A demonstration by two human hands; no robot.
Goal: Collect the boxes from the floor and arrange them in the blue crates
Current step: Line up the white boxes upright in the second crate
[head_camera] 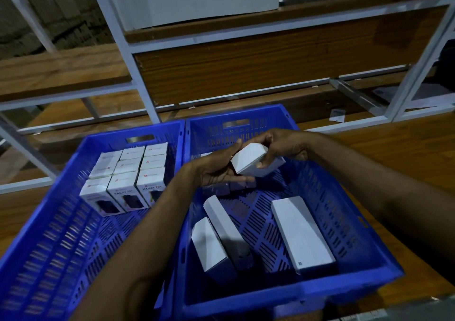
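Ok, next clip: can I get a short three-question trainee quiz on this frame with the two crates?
1. True or false: the boxes in the left crate stand in a neat block at its far end.
2. The white box gripped by the right hand is above: A) the left crate B) the right crate C) neither.
3. Fill in: the nearest row of that block holds ___ boxes.
Key: 1 true; 2 B; 3 three.
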